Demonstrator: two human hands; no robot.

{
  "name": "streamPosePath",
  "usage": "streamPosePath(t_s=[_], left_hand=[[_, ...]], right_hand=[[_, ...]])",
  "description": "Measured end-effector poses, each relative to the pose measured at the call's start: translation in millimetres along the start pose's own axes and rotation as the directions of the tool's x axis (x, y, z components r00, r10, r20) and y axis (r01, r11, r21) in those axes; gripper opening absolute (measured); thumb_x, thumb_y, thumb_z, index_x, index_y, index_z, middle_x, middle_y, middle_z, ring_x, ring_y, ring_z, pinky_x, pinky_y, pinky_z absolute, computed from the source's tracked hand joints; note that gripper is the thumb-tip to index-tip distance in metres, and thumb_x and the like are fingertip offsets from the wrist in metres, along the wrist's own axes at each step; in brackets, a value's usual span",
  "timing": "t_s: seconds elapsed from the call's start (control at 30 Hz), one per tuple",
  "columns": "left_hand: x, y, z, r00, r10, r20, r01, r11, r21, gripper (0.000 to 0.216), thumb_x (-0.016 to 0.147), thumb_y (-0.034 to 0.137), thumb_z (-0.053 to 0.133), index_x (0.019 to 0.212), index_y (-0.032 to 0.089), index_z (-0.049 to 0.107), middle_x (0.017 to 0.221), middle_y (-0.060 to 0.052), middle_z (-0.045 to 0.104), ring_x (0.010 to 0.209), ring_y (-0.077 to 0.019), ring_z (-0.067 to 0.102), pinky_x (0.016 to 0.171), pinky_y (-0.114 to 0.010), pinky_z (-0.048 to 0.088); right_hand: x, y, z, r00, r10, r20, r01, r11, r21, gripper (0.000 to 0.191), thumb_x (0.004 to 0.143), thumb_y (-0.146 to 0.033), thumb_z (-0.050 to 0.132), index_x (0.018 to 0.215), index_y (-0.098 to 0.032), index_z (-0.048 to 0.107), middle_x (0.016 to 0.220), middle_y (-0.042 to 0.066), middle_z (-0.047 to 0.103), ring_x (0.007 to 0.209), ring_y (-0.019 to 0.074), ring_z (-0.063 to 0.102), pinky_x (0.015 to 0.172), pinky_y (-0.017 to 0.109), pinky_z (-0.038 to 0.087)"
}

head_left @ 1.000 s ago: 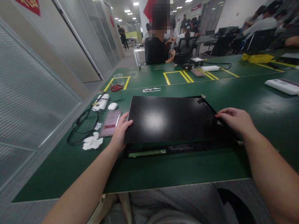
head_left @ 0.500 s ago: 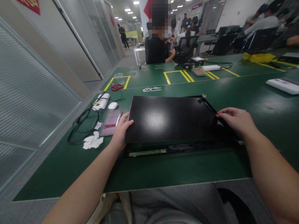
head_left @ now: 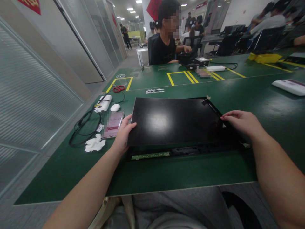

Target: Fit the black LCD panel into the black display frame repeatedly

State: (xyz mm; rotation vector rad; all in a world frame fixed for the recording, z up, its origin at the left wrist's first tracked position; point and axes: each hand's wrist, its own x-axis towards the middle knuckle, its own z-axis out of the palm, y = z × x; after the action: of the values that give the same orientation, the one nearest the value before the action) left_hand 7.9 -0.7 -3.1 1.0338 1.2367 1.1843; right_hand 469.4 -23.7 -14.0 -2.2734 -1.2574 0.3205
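A glossy black screen panel [head_left: 176, 127] lies tilted over a black frame [head_left: 214, 109], its left side raised above the frame. My left hand [head_left: 124, 131] grips the panel's left edge, thumb on top and fingers beneath. At the right side, my right hand [head_left: 240, 122] pinches the rim of the frame beside the panel's edge; its fingertips partly hide the contact. Along the frame's near side shows a green circuit board strip [head_left: 150, 156]. Small pale tabs stick out at the frame's right corners.
To the left lie a phone [head_left: 113, 125], crumpled tissue [head_left: 95, 143], a white mouse-like object [head_left: 115, 107], black cable [head_left: 71, 133] and red-handled scissors [head_left: 119, 88]. White strips [head_left: 154, 91] lie beyond the panel. A person in black [head_left: 164, 47] sits across the green table [head_left: 186, 175].
My hands, the panel and the frame hold practically still. The person across the table has turned and lowered their hands toward the tabletop.
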Motion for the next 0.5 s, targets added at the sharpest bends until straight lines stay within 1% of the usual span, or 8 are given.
streamPosePath(t_s=[0.23,0.5], left_hand=[[-1.2,1.5,2.5,1.0,-0.009,-0.001,0.009,1.0,0.008,0.068,0.068,0.031,0.071,0.133,0.021,0.053,0.093,-0.003,0.074,0.087,-0.0292,0.072,0.072,-0.036,0.054],[-1.1,0.7,0.8,1.0,-0.022,-0.004,0.022,1.0,0.011,0.065,0.069,0.03,0.071,0.132,0.023,0.053,0.09,-0.002,0.073,0.085,-0.0287,0.072,0.07,-0.036,0.054]], right_hand=[[0.1,-1.3,-0.9,1.0,0.013,0.014,-0.013,1.0,-0.022,0.025,0.069,-0.045,0.067,0.08,-0.025,0.078,0.078,0.004,0.074,0.075,0.0221,0.064,0.068,0.035,0.044],[8.0,10.9,1.9,1.0,-0.024,0.015,0.024,0.999,-0.038,0.028,0.069,-0.049,0.068,0.081,-0.026,0.079,0.074,0.004,0.073,0.07,0.0216,0.062,0.064,0.036,0.043]])
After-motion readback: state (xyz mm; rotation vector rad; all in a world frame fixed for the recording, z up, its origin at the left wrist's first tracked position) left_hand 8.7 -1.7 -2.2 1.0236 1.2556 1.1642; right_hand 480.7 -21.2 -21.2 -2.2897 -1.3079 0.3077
